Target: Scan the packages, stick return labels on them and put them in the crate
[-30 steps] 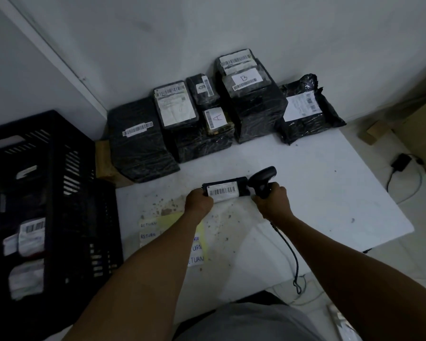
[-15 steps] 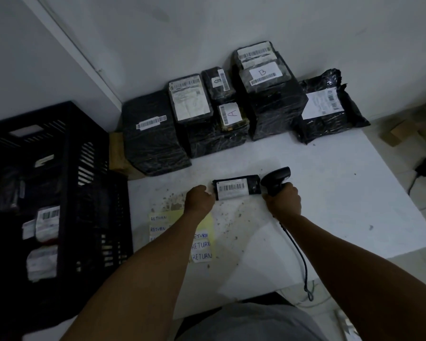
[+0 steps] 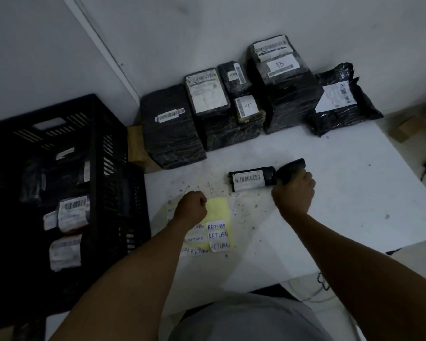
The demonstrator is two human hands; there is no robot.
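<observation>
A small black package with a white barcode label lies flat on the white table. My right hand grips a black barcode scanner, whose head sits at the package's right end. My left hand hovers as a fist over a yellow sheet of white RETURN labels, apart from the package. Whether it pinches a label is hidden. The black slatted crate stands at the left with several labelled packages inside.
Several black wrapped packages with barcode labels, two marked A and B, are stacked against the back wall. A black poly bag leans at the right. The scanner's cable hangs off the table's front edge. Crumbs dot the table.
My left hand let go of the small package and moved down and left onto the label sheet. The package now lies alone on the table; the scanner stays at its right end.
</observation>
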